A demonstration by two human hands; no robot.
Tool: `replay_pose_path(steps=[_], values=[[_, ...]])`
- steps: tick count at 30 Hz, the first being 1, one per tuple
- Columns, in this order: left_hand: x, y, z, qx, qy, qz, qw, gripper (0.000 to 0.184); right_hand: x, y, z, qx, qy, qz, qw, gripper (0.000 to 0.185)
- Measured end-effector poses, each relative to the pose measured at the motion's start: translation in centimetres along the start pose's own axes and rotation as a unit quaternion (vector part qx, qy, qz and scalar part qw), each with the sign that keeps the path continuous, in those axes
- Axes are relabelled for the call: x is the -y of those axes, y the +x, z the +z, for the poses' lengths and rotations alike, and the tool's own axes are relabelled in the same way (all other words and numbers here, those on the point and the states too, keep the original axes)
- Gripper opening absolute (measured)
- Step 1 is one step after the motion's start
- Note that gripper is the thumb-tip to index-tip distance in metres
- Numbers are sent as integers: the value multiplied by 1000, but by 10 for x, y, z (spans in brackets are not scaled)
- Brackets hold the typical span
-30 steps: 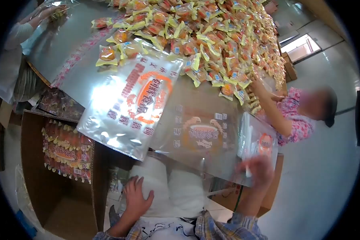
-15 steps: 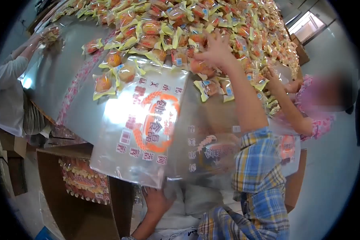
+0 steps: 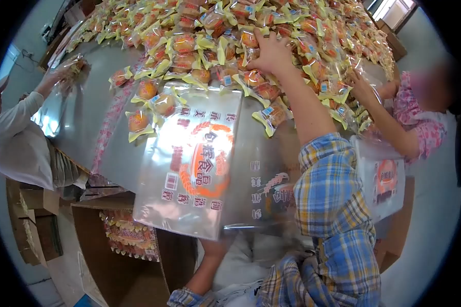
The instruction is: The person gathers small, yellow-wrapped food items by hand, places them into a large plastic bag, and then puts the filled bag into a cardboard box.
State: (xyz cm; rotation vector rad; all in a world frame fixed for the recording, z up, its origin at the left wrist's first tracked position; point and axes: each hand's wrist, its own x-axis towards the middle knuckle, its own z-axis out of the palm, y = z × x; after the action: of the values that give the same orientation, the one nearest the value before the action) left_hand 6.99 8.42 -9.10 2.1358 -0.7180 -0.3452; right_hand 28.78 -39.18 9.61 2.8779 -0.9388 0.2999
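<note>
My right hand (image 3: 273, 55) reaches onto a heap of individually wrapped cakes (image 3: 184, 43) in clear and yellow packets. Its fingers are spread over packets near the heap's front, with no packet visibly clasped. A large clear plastic bag (image 3: 156, 202) with orange and red print lies flat over the table's near edge. Below that edge is my left hand (image 3: 213, 247), its fingers hidden under the bag. Another printed clear bag (image 3: 241, 199) lies just to the right. Two loose wrapped cakes, one a round packet (image 3: 164, 104), touch or lie close to the bag's upper left side.
An open cardboard box (image 3: 100, 245) holding a filled packet (image 3: 130, 234) stands below the table at left. A co-worker's hand (image 3: 69, 71) is at the far left of the metal table (image 3: 112, 71). Another co-worker's arm (image 3: 386, 120) reaches into the heap at right, near more printed bags (image 3: 389, 197).
The view has shifted slightly. My left hand has slipped farther beneath the bag, hiding its fingers. My right hand remains on the heap, fingers still spread.
</note>
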Motion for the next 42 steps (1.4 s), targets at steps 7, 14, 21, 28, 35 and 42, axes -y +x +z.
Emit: replay_pose_path(steps=[7, 14, 21, 28, 35, 42], values=[[-27, -3, 0, -33, 193, 42, 980, 85, -16, -28, -29, -90, 23, -44, 995, 76], [1, -17, 29, -45, 199, 35, 978, 79, -42, -44, -88, -93, 55, -72, 992, 72], [0, -20, 29, 12, 200, -23, 979, 98, -16, -139, -16, -35, 91, -32, 995, 117], [-14, -14, 21, -56, 194, 35, 979, 86, -16, -117, 17, -110, 141, -20, 984, 124], [-3, -7, 27, -46, 53, 19, 997, 68, -12, -86, 18, -123, 82, 7, 989, 119], [11, -5, 44, -75, -314, -101, 941, 52, -37, -74, 7, -203, 38, -109, 972, 92]])
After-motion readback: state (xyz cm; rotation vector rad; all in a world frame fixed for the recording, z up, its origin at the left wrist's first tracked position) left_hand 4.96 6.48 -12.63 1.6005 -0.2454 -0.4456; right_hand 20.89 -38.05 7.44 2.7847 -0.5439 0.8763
